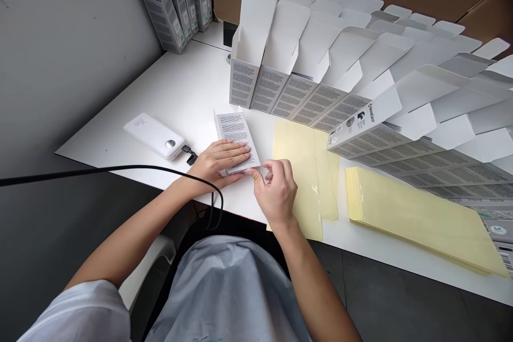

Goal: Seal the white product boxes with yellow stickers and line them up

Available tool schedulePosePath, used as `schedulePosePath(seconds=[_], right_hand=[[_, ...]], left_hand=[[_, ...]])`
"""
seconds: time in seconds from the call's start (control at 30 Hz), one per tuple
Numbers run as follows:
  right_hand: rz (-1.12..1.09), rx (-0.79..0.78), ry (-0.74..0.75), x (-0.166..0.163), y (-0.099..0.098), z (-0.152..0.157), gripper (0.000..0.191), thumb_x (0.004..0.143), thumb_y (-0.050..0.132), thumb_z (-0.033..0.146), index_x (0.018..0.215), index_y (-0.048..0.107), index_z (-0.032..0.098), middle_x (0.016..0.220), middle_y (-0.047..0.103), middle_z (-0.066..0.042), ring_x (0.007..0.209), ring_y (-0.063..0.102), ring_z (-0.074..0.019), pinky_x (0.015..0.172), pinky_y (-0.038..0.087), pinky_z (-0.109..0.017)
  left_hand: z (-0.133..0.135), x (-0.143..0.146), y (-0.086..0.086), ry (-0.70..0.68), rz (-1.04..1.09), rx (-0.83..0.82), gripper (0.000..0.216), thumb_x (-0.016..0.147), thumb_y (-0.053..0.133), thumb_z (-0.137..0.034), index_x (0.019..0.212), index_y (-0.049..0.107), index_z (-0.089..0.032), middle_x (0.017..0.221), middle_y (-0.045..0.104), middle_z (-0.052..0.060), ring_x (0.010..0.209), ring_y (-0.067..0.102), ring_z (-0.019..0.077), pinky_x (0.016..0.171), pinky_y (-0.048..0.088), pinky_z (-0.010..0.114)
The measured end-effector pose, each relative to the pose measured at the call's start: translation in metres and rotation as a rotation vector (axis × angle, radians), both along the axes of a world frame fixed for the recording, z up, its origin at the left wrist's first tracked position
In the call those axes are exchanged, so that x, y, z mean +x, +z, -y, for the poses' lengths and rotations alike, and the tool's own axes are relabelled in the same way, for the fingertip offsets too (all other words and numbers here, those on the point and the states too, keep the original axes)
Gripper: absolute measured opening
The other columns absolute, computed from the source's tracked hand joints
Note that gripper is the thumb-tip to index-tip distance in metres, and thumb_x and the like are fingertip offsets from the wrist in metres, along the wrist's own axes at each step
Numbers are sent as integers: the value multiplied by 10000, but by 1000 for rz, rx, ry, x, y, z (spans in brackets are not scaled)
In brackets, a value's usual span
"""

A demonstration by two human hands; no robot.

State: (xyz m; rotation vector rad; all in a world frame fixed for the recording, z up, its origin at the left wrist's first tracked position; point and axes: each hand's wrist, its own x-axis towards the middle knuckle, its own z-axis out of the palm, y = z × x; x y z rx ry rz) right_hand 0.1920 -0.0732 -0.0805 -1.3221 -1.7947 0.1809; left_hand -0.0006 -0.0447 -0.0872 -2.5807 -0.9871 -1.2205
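Note:
A small white printed carton [236, 133] lies on its side on the white table [120, 133], its flaps open at the far end. My left hand [216, 163] rests flat across it, fingers pressing its face. My right hand [274, 187] pinches the carton's near right corner between thumb and fingertips. Just right of the carton, beneath my right hand, lies a translucent pale yellow sheet [304, 171]. A thick stack of similar yellow sheets [417, 219] sits further right.
Rows of open white cartons [280, 91] stand across the back and right of the table. More cartons [168, 16] stand in the far corner. A white power bank [154, 136] lies left of my hands, its black cable [120, 168] draped over my left forearm.

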Motion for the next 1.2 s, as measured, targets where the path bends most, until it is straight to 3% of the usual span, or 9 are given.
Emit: schedulePosePath(seconds=[0.1,0.2,0.3,0.47,0.6,0.73,0.9,1.03,1.2], right_hand=[[41,76,278,10,6,-12,155,905,642,266,1037,686,195,1017,661,-122,808,647,-179,601,518,-282],[-60,34,438,15,11,-23,128,875,682,242,990,702,189,1050,659,-109,653,604,-120,549,531,-265],[-115,13,453,14,12,-30,146,819,747,294,894,700,178,1024,660,-101,527,506,-77,527,520,-279],[-105,-43,427,10,10,-33,215,786,760,393,791,672,197,996,666,-96,529,481,-93,549,504,-309],[-118,-117,513,15,13,-37,195,826,726,379,789,666,198,1029,670,-97,543,504,-95,581,521,-314],[-148,-132,620,21,16,-41,129,881,663,303,812,672,194,1027,675,-94,626,585,-116,592,532,-297],[-214,-219,643,24,17,-41,107,901,610,263,871,691,200,1072,667,-97,781,638,-155,642,537,-307],[-308,-281,601,19,16,-36,113,862,666,277,914,687,179,1070,621,-93,694,572,-116,590,496,-283],[-381,-259,443,-3,14,-29,48,805,646,191,840,619,171,985,559,-58,629,459,-89,542,425,-261]], left_hand=[[0,0,-1,3,2,-6,436,817,699,-387,1193,642,-176,1234,633,39,1247,591,89,1148,435,242],[0,1,-3,9,15,-7,421,819,696,-384,1185,647,-181,1231,635,34,1244,592,87,1141,438,241],[1,1,-2,14,14,-6,402,826,688,-371,1179,650,-182,1233,633,33,1243,592,89,1137,437,244],[1,1,-1,1,15,-11,398,823,693,-350,1175,645,-173,1242,629,27,1245,592,100,1136,433,249],[1,1,1,-12,8,-26,411,815,703,-354,1178,643,-171,1247,627,32,1243,593,100,1130,441,247],[1,0,0,-12,-7,-54,432,821,697,-368,1207,639,-185,1253,622,40,1264,580,92,1149,437,251],[1,-2,-1,-9,-15,-65,443,826,690,-377,1225,637,-191,1254,621,48,1274,573,88,1165,430,253],[1,-1,1,-7,-10,-49,435,819,698,-376,1202,640,-179,1253,623,40,1263,581,96,1156,432,251],[2,0,2,6,-5,-35,463,806,712,-368,1214,623,-167,1250,625,36,1244,590,98,1154,424,243]])
